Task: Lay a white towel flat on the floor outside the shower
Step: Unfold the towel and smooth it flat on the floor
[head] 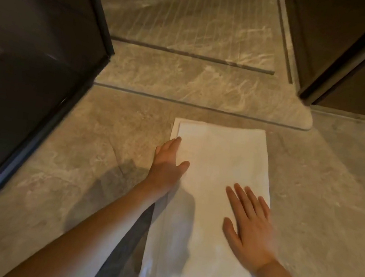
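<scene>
A white towel (215, 166), folded in layers, lies lengthwise on the stone floor just in front of the shower threshold (206, 88). My left hand (168, 162) rests at the towel's left edge, fingers straight and together, thumb lying on the cloth. My right hand (249, 226) lies flat on the towel's right half with its fingers spread. The towel's near end lies over a dark surface at the bottom of the view.
A dark glass shower panel (34, 72) with a black frame runs along the left. The grooved shower floor (188, 18) lies beyond the raised threshold. A dark door or wall (360, 68) stands at the right. Marbled beige floor (333, 181) surrounds the towel.
</scene>
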`<state>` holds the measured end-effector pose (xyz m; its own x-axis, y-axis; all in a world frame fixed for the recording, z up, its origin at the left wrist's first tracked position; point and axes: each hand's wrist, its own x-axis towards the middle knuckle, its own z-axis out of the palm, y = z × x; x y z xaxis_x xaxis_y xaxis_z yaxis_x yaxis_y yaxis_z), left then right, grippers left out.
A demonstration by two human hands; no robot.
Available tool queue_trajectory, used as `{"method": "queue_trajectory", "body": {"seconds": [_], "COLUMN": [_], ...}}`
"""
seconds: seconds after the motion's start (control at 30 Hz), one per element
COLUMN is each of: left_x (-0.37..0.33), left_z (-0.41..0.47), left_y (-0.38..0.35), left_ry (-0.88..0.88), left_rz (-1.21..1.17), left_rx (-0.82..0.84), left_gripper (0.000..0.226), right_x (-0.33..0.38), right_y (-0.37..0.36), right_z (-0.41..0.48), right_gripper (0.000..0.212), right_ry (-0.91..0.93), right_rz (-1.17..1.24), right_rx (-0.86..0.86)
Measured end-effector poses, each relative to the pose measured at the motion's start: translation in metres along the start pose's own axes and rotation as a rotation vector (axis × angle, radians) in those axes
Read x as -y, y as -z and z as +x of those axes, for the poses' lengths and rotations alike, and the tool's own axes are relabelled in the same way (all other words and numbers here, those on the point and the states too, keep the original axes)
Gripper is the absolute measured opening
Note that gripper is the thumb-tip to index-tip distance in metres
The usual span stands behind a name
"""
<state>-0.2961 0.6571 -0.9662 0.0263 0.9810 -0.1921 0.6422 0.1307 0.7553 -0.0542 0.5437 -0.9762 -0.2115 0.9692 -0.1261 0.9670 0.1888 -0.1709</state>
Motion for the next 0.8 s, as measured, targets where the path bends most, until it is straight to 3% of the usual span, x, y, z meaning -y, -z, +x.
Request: {"method": "queue_trajectory", "body": {"seconds": [0.1, 0.17, 0.2, 0.27, 0.4, 0.57, 0.7, 0.8], "left_x": [-0.003, -0.006, -0.006, -0.008, -0.006, -0.001, -0.005, 0.001], "left_z": [0.008, 0.009, 0.010, 0.008, -0.003, -0.006, -0.011, -0.014], "left_y": [0.007, 0.010, 0.009, 0.006, -0.012, -0.022, -0.027, -0.028], "left_ry": [0.064, 0.130, 0.136, 0.077, -0.048, 0.062, 0.035, -0.010], "left_rz": [-0.316, -0.581, -0.603, -0.496, -0.273, -0.396, -0.386, -0.334], "left_rx": [-0.021, 0.039, 0.068, 0.079, -0.071, -0.183, -0.242, -0.278], "left_gripper": [0.058, 0.048, 0.039, 0.021, 0.016, 0.020, 0.023, 0.020], "right_x": [0.001, 0.001, 0.002, 0.004, 0.007, 0.029, 0.049, 0.058], "right_y": [0.002, 0.003, 0.004, 0.005, 0.010, 0.027, 0.051, 0.061], "right_z": [0.001, 0.002, 0.001, 0.002, 0.004, 0.015, 0.042, 0.076], "right_gripper": [0.063, 0.063, 0.063, 0.063, 0.063, 0.071, 0.052, 0.053], "right_ry": [0.000, -0.005, -0.009, -0.012, -0.019, -0.076, -0.177, -0.221], "right_rz": [-0.007, -0.021, -0.028, -0.040, -0.073, -0.072, 0.204, 0.270], "right_rx": [0.006, 0.018, 0.024, 0.028, 0.065, 0.102, 0.099, 0.102]}}
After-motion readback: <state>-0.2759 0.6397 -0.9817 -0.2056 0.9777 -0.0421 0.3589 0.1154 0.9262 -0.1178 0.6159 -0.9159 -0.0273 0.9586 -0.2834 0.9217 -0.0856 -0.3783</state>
